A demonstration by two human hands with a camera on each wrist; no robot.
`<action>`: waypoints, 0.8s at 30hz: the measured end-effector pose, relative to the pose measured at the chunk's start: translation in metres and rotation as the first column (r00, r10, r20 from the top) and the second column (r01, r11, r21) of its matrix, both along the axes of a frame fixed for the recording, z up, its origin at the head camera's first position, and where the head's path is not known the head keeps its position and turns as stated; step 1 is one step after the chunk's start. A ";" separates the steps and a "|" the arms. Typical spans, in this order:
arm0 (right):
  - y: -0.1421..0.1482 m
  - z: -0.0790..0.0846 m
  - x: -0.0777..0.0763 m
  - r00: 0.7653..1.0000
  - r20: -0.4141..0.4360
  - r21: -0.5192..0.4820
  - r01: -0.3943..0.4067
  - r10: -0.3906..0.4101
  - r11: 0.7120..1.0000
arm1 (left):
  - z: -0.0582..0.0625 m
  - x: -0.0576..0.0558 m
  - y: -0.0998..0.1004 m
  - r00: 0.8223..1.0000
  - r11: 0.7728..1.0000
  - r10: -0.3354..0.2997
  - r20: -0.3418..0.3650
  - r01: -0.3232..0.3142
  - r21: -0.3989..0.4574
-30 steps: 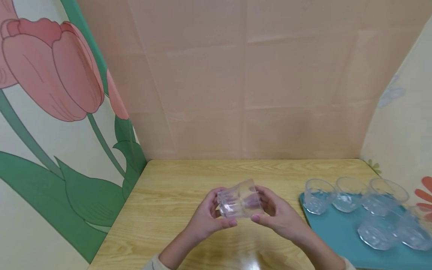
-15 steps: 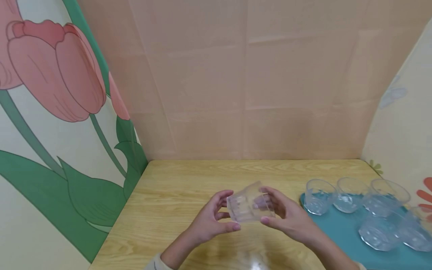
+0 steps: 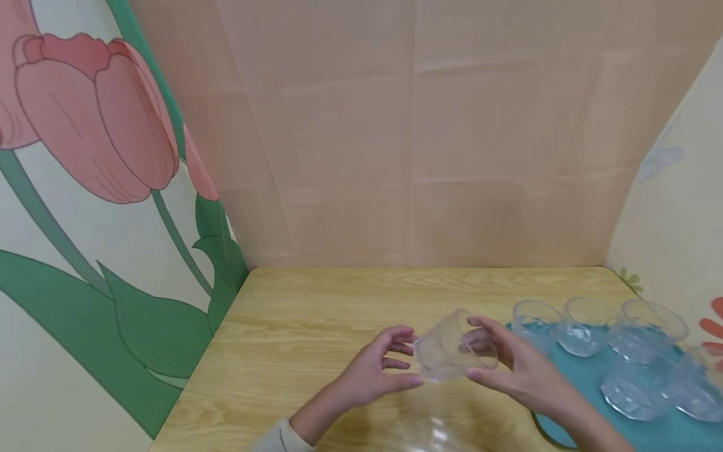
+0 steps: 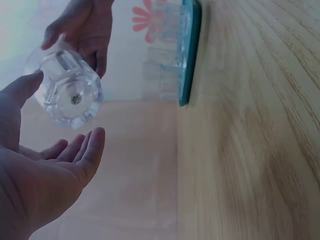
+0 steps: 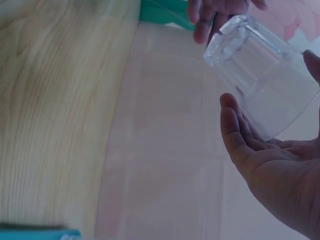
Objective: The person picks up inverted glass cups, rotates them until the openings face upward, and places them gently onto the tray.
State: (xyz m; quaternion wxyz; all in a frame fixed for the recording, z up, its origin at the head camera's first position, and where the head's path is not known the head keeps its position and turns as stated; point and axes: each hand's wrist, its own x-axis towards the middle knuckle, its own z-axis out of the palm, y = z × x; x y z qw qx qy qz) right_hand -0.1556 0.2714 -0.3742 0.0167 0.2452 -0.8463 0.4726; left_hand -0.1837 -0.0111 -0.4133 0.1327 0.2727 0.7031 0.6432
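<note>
A clear drinking glass [image 3: 443, 351] is held tilted above the table, its faceted base [image 4: 75, 100] towards my left hand and its rim to the right. My right hand [image 3: 525, 370] grips it near the rim, thumb on the near side and fingers on the far side. My left hand [image 3: 373, 370] is beside the base with its fingers spread and loosely bent. In the left wrist view those fingers are apart from the glass, while the thumb tip overlaps its edge; whether it touches, I cannot tell. The right wrist view shows the glass [image 5: 265, 80] resting against the right fingers.
A teal tray [image 3: 576, 383] lies at the right of the wood-grain table [image 3: 316, 307]. Several clear glasses [image 3: 632, 389] stand upright on it. A pinkish sheet [image 3: 407, 157] hangs behind the table. A tulip-printed panel [image 3: 90, 125] borders the left, and a pale printed panel [image 3: 666, 220] the right.
Both hands have moved right with the glass, towards the tray. The left fingers have come away from the glass base, while the right hand keeps its grip. The glasses on the tray have not moved.
</note>
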 end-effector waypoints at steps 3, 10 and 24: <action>0.011 0.000 0.001 0.999 -0.009 0.057 0.031 -0.030 0.998 | -0.003 -0.002 0.007 0.999 0.998 -0.017 -0.044 0.014 -0.062; 0.035 0.002 0.006 0.985 0.020 0.263 0.158 -0.169 0.952 | -0.011 -0.007 0.025 0.991 0.971 -0.047 -0.128 0.015 -0.240; 0.074 -0.009 0.010 0.946 0.033 0.499 0.265 -0.324 0.825 | -0.027 -0.021 0.058 0.960 0.906 -0.127 -0.249 0.011 -0.423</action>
